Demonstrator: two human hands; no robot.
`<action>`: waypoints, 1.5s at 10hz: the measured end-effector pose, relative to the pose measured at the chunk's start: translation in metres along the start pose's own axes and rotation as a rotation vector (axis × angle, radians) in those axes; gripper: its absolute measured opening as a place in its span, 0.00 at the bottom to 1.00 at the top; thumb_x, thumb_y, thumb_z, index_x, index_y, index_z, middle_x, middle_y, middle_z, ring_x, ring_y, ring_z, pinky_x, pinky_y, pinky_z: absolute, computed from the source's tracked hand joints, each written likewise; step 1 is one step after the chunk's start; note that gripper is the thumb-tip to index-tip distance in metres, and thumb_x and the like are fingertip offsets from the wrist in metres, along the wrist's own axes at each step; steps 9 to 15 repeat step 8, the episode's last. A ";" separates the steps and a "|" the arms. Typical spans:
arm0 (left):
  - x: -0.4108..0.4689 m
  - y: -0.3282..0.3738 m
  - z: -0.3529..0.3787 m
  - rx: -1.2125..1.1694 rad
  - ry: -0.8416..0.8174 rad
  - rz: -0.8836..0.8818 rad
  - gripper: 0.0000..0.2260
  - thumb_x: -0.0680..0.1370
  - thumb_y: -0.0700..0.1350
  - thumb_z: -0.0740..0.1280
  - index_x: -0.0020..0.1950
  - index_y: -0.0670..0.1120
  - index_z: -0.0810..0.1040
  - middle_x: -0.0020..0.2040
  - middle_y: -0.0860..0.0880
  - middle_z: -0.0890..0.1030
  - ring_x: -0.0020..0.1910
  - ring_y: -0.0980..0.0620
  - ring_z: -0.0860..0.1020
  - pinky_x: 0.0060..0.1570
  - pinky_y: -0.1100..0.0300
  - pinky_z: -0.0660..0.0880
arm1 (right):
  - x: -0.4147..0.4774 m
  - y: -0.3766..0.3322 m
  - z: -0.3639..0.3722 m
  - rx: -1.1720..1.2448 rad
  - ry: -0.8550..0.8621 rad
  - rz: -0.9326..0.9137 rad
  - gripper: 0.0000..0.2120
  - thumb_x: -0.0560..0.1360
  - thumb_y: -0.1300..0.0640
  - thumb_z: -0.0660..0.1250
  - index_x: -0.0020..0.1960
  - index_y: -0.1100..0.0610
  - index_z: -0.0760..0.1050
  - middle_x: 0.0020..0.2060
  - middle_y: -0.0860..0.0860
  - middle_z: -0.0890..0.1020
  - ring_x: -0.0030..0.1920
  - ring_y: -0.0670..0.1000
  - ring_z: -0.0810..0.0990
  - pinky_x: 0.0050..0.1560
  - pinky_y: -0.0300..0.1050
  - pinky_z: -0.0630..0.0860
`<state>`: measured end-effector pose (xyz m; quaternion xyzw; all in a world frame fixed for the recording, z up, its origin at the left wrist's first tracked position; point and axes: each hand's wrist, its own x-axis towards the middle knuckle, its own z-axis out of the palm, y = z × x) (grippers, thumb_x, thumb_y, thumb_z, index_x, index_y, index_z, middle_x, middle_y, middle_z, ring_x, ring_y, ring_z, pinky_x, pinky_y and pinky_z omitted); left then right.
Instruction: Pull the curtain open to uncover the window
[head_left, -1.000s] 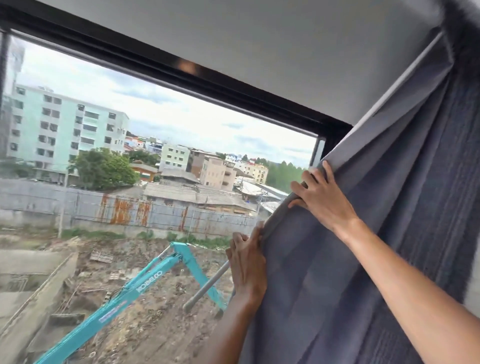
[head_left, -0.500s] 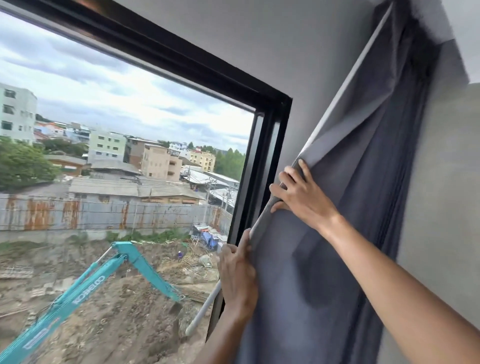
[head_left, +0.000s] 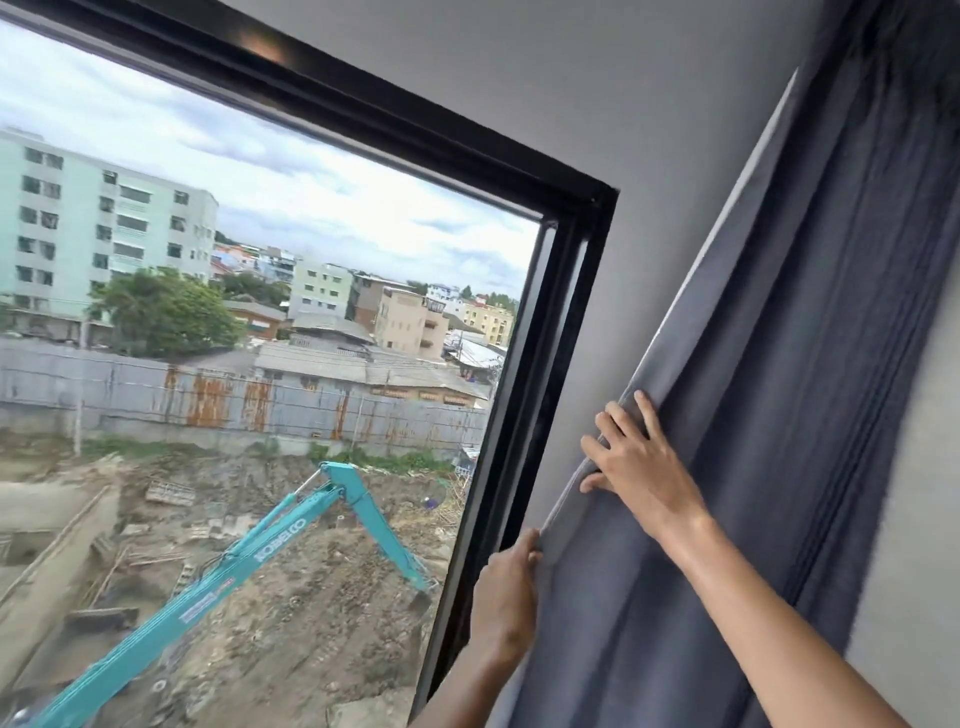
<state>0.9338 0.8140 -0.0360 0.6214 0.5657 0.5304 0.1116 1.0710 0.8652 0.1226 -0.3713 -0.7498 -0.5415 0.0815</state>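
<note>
- The grey curtain (head_left: 769, 395) hangs bunched in folds against the wall (head_left: 519, 93) to the right of the window (head_left: 260, 291), clear of the glass and the black window frame (head_left: 540, 374).
- The right hand (head_left: 631, 467) is closed over the curtain's leading edge, fingers wrapped round the front of the fabric and the thumb tucked below.
- The left hand (head_left: 506, 597) sits lower on the same edge, fingers curled round it, just beside the frame's right upright.
- Both forearms reach up from the bottom of the view.
- Outside, a teal excavator arm (head_left: 249, 556) carries white lettering that reads "KOBELCO"; a smaller label lower on the arm is too small to read.
- Beyond it lie a dirt site, a rusty metal fence (head_left: 218, 400), low roofs and a pale green apartment block (head_left: 98, 228).
</note>
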 end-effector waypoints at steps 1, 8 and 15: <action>-0.001 0.005 0.019 -0.056 0.022 -0.033 0.05 0.79 0.41 0.57 0.43 0.48 0.68 0.32 0.45 0.75 0.28 0.50 0.67 0.32 0.48 0.70 | -0.016 0.012 0.009 0.014 0.019 -0.019 0.25 0.64 0.37 0.73 0.43 0.59 0.77 0.47 0.58 0.80 0.60 0.59 0.77 0.73 0.66 0.64; -0.037 0.016 -0.087 0.401 0.029 0.177 0.18 0.83 0.53 0.52 0.54 0.45 0.77 0.45 0.44 0.83 0.34 0.51 0.77 0.28 0.63 0.69 | -0.076 -0.075 -0.011 0.552 -0.215 0.329 0.31 0.78 0.42 0.63 0.74 0.61 0.67 0.68 0.62 0.75 0.73 0.62 0.66 0.78 0.56 0.54; -0.037 0.016 -0.087 0.401 0.029 0.177 0.18 0.83 0.53 0.52 0.54 0.45 0.77 0.45 0.44 0.83 0.34 0.51 0.77 0.28 0.63 0.69 | -0.076 -0.075 -0.011 0.552 -0.215 0.329 0.31 0.78 0.42 0.63 0.74 0.61 0.67 0.68 0.62 0.75 0.73 0.62 0.66 0.78 0.56 0.54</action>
